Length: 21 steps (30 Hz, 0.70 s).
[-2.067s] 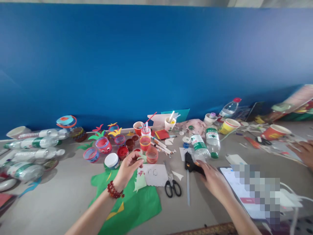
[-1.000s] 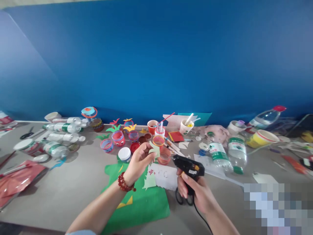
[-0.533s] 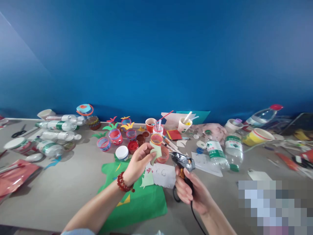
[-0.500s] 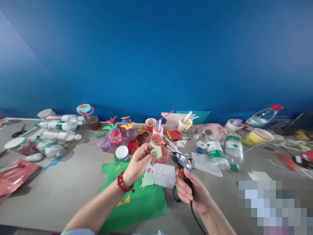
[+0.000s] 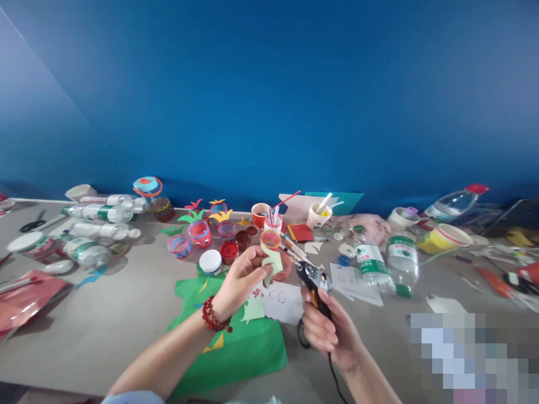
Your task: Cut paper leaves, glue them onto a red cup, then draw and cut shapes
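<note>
Now pinches cutout (image 5: 273, 267) with left hand (image 5: 242, 279), clasps glue gun (image 5: 312, 281) in right hand (image 5: 329, 332). Aims nozzle (image 5: 298, 266) just beside the cutout; gluing, seemingly, calling for a steady squeeze.

Bright and even, lit softly from above, with a paler wash across the blue wall (image 5: 29, 84) at upper left. Marked by only faint, soft-edged shadows on the desk (image 5: 105, 314) beside the bottles (image 5: 90, 249). Touched by a pale glint atop the glue gun (image 5: 310, 279). Bowed by a wide lens along the desk's far edge. Crisp mid-frame, softer toward the right edge. Masked by a pixelated block (image 5: 471, 353) at lower right.
</note>
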Available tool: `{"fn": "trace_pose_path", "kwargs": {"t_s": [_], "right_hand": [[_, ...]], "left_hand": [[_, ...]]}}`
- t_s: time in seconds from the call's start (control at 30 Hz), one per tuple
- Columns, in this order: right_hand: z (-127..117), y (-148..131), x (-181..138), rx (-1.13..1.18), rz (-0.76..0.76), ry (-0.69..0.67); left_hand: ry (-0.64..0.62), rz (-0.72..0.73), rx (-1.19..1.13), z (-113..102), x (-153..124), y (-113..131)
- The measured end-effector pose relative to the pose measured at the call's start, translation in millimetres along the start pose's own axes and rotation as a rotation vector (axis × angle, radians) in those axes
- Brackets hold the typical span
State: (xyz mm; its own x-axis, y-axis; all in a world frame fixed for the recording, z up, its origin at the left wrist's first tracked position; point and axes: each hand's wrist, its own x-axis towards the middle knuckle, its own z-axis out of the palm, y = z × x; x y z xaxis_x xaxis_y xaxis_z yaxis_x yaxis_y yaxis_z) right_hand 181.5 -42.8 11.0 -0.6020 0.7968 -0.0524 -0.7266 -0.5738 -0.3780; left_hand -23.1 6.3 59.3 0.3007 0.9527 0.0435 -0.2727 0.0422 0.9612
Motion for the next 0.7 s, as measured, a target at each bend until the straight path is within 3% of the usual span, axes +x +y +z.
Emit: {"fn": "trace_pose_path", "kwargs": {"t_s": [0.2, 0.37, 0.47, 0.6, 0.7], "right_hand": [[-9.2, 1.3, 0.6, 0.117, 0.009, -0.032], [-5.2, 2.9, 0.4, 0.016, -0.015, 0.027], [1.8, 6.6, -1.8, -0.291, -0.121, 0.205], [10.2, 9.5, -6.2, -0.932, -0.391, 0.518], [13.4, 3.9, -8.0, -1.204, -0.419, 0.565]], "left_hand": [[-0.017, 0.000, -0.008, 0.0, -0.9, 0.6], [-0.005, 0.013, 0.014, 0.8, -0.8, 1.5], [0.007, 0.049, 0.073, 0.4, -0.9, 1.9], [0.025, 0.115, 0.185, -1.0, -0.9, 1.0], [0.006, 0.114, 0.189, -1.3, 0.2, -0.5]]}}
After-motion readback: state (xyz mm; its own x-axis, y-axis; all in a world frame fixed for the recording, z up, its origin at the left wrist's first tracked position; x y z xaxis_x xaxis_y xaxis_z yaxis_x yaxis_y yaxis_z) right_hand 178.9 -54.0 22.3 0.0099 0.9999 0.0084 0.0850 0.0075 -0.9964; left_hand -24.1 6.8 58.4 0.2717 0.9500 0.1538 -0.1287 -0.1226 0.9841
